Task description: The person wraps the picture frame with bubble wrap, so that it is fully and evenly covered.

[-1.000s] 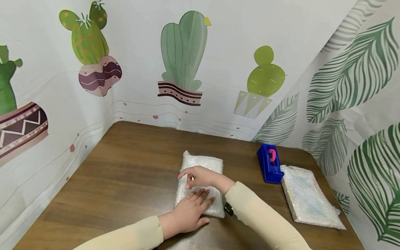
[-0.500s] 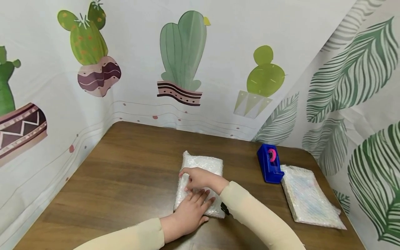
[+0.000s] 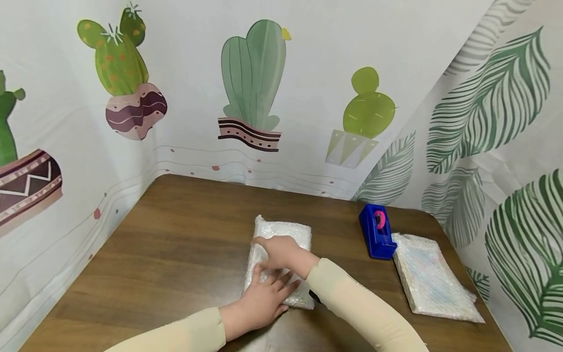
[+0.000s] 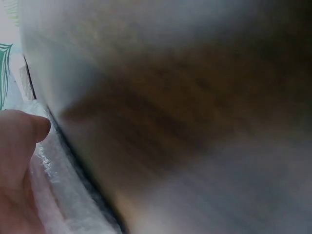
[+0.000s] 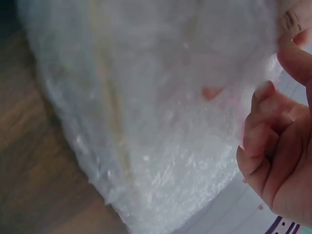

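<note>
A package in bubble wrap (image 3: 292, 230) lies flat near the middle of the brown table. My left hand (image 3: 264, 298) rests on its lower part with the fingers spread. In the left wrist view, the left thumb (image 4: 24, 126) lies by the wrapped edge. Just beyond the left hand, my right hand (image 3: 281, 252) is over the package, index finger reaching towards its left edge and thumb pointing down. The right wrist view shows the other right fingers (image 5: 268, 131) loosely curled beside the bubble wrap (image 5: 180, 161), with nothing visible in them. Exact fingertip contact is partly hidden.
At the right of the table (image 3: 189, 244) stands a blue tape dispenser (image 3: 377, 234) with a pink roll. Next to it lies a second bubble-wrapped package (image 3: 433, 278). A cloth with cactus and leaf prints (image 3: 189, 98) hangs behind the table.
The right hand has drawn slightly nearer the left hand and turned, its forearm shifting left. The left index finger has spread away from the other fingers. The package stays in place on the table.
</note>
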`<state>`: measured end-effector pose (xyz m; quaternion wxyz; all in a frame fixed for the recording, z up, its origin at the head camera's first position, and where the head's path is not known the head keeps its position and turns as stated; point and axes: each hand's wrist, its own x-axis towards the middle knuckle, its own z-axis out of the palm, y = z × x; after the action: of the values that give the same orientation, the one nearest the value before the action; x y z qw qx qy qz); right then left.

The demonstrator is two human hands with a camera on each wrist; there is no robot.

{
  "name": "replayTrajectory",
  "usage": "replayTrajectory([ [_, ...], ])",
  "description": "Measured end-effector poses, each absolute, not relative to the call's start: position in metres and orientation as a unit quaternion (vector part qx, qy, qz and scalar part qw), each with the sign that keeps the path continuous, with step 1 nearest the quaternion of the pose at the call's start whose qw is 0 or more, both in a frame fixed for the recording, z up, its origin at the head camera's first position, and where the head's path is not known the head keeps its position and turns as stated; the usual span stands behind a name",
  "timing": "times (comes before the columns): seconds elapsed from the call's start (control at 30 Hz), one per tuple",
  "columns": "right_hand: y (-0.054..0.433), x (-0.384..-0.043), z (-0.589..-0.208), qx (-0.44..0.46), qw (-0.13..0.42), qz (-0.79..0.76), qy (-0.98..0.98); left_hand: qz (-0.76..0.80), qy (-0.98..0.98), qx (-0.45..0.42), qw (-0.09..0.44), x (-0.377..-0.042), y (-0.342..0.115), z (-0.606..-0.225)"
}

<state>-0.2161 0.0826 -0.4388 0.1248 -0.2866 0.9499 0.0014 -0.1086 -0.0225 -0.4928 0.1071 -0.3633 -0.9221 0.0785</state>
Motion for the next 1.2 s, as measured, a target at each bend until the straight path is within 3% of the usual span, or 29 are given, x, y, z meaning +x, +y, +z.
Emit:
replayTrajectory([
  [0.2, 0.094, -0.218, -0.432, -0.266, 0.124, -0.021, 0.956, 0.01, -0.935, -0.349, 0.057, -0.109, -0.021, -0.49],
  [0.5, 0.134, -0.236, -0.413, -0.284, 0.265, -0.179, 0.904, -0.021, -0.948, -0.316, 0.013, -0.106, -0.02, -0.483],
  [0.83, 0.152, -0.248, -0.405, -0.27, 0.328, -0.112, 0.898, 0.031, -0.945, -0.322, 0.055, -0.104, -0.018, -0.488],
  [1.0, 0.168, -0.254, -0.405, -0.272, 0.351, -0.182, 0.877, 0.04, -0.948, -0.312, 0.053, -0.103, -0.017, -0.489],
  [1.2, 0.185, -0.253, -0.412, -0.228, 0.322, -0.302, 0.868, 0.049, -0.944, -0.318, 0.069, -0.104, -0.016, -0.49],
])
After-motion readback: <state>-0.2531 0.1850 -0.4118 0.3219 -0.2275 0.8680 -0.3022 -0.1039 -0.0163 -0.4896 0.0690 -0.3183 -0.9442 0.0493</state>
